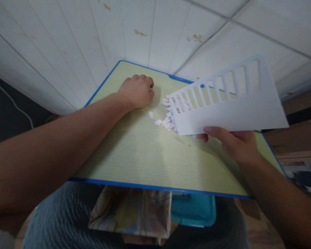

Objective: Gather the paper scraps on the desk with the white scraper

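Observation:
My right hand [234, 141] grips the lower edge of a white panel [228, 112] that has a row of cut-out slots along its upper part. The panel is tilted, and its left end hangs over a heap of small torn paper scraps [169, 121]. Some scraps show through the slots, while others lie hidden behind it. On the tabletop to the left of the heap, my left hand [137, 90] rests with its fingers curled in; the inside of the hand is hidden. A single paper scrap [151, 114] lies between that hand and the heap.
The light yellow-green table [145, 155] has a blue rim and stands against a white panelled wall [134, 31]. Below its front edge are a patterned fabric item [134, 212] and a teal plastic container [194, 209]. A cable [209, 36] runs down the wall.

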Demonstrator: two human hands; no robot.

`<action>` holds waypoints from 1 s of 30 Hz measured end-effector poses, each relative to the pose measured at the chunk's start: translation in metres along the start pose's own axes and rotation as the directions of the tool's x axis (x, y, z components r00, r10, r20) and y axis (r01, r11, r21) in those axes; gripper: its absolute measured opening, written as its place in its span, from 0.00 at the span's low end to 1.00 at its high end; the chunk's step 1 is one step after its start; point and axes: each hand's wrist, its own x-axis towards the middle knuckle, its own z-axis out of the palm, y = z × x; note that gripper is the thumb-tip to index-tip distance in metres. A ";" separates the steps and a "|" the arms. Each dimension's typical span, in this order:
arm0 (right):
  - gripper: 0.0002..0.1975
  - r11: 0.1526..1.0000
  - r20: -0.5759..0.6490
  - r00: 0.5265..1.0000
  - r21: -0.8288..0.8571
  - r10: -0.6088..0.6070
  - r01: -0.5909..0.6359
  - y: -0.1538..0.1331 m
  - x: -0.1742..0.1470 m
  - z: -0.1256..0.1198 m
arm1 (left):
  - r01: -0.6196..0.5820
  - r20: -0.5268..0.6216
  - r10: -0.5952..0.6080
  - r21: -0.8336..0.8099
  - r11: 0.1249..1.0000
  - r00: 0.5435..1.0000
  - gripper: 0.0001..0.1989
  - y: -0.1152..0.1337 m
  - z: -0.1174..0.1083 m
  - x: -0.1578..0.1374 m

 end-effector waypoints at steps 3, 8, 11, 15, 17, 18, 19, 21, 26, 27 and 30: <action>0.14 1.000 -0.031 0.999 0.003 -0.017 0.017 0.001 0.000 0.002 | 0.015 0.011 -0.015 0.040 0.999 1.000 0.22 0.003 -0.002 -0.001; 0.17 0.999 -0.030 0.999 -0.034 -0.024 0.023 0.001 0.003 0.003 | 0.008 0.005 -0.008 0.038 0.999 1.000 0.23 0.003 -0.002 -0.001; 0.16 0.998 -0.019 1.000 -0.055 -0.017 0.016 -0.001 0.003 0.003 | 0.001 0.007 -0.001 0.019 1.000 1.000 0.23 -0.002 0.002 0.002; 0.13 0.999 0.022 1.000 -0.035 0.003 -0.003 -0.003 0.001 0.002 | -0.020 0.006 0.020 -0.010 1.000 1.000 0.25 -0.010 0.007 0.006; 0.14 1.000 0.000 1.000 -0.028 0.001 -0.001 -0.004 0.001 0.003 | -0.034 -0.014 0.034 0.007 0.999 0.999 0.24 -0.011 0.008 0.006; 0.14 0.999 -0.018 1.000 -0.033 -0.001 0.001 -0.004 0.002 0.003 | -0.038 -0.026 0.039 0.022 0.999 0.999 0.23 -0.011 0.008 0.006; 0.15 0.999 -0.029 1.000 -0.044 0.000 -0.002 -0.005 0.002 0.004 | -0.040 -0.036 0.042 0.038 0.998 0.999 0.22 -0.011 0.008 0.006; 0.15 0.998 -0.033 0.999 -0.060 0.006 -0.008 -0.005 0.003 0.004 | -0.041 -0.045 0.043 0.062 0.997 0.998 0.21 -0.010 0.008 0.005; 0.12 0.999 0.012 1.000 -0.033 0.015 -0.014 -0.007 0.001 0.002 | -0.035 -0.033 0.038 0.078 0.996 0.999 0.22 -0.009 0.007 0.006; 0.12 1.000 0.010 1.000 -0.029 0.011 -0.011 -0.008 0.001 0.002 | -0.040 -0.034 0.043 0.066 0.997 0.999 0.22 -0.010 0.008 0.006; 0.12 1.000 -0.009 1.000 0.006 -0.003 0.003 -0.006 -0.002 0.001 | -0.050 -0.043 0.051 0.019 0.999 0.998 0.24 -0.011 0.008 0.007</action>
